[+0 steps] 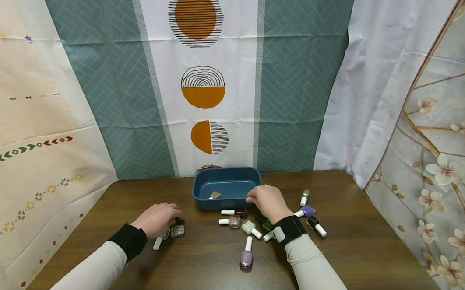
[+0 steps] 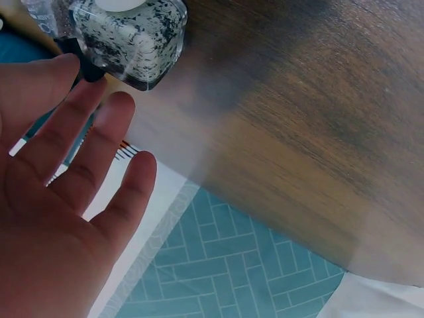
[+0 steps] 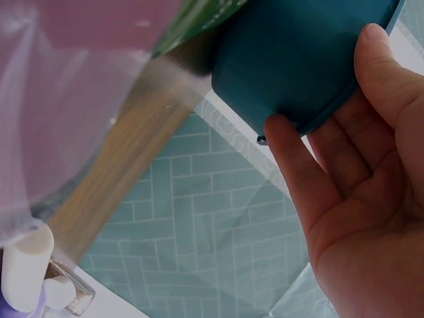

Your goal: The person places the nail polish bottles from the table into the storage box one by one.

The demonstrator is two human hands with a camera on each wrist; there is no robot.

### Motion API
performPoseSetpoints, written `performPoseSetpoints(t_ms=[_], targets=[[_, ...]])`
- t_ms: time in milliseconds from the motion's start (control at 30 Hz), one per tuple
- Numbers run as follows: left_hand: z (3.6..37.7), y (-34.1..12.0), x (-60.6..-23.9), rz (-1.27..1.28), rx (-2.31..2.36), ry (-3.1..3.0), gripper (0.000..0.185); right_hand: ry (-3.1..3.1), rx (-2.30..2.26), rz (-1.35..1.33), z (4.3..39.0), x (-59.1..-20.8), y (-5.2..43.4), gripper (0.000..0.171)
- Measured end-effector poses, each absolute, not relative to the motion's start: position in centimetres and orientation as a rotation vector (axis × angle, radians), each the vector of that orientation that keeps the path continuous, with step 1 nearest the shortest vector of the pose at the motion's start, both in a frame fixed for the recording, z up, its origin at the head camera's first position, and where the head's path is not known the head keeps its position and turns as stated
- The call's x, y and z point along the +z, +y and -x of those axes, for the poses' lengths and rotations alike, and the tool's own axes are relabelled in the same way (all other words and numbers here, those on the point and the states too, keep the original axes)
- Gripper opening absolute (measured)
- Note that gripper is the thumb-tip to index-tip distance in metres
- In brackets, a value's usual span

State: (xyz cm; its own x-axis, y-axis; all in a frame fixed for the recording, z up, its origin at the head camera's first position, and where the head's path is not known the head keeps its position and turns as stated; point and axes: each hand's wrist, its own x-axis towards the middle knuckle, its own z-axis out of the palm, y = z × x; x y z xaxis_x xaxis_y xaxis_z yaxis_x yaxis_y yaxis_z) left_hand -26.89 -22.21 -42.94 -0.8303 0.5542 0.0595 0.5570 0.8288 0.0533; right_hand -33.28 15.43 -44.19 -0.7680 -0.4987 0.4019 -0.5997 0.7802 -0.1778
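A dark blue tub [image 1: 231,176] stands at the back middle of the brown table [image 1: 210,275], with one small glitter bottle [image 1: 215,194] inside. My right hand [image 1: 267,201] rests at the tub's front right corner. In the right wrist view its straight fingers [image 3: 371,86] touch the tub [image 3: 298,59] and hold nothing. My left hand [image 1: 158,218] hovers over a speckled nail polish bottle [image 1: 177,230] and a white-capped one [image 1: 160,238]. In the left wrist view its fingers [image 2: 99,126] lie straight, just short of the speckled bottle [image 2: 132,40].
Several nail polish bottles lie scattered in front of the tub: a lilac one [image 1: 246,256], a glitter one [image 1: 232,222], a dark red one [image 1: 237,212], a purple one [image 1: 306,211]. Patterned curtains hang behind and on both sides of the table.
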Motion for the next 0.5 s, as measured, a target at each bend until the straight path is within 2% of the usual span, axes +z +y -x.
performPoseSetpoints(t_ms=[500], targets=[[27.6,-21.85,-43.25,0.889,-0.033,-3.004,0.029,-2.646,0.427,-0.823,33.09,-44.07,15.3,0.012]])
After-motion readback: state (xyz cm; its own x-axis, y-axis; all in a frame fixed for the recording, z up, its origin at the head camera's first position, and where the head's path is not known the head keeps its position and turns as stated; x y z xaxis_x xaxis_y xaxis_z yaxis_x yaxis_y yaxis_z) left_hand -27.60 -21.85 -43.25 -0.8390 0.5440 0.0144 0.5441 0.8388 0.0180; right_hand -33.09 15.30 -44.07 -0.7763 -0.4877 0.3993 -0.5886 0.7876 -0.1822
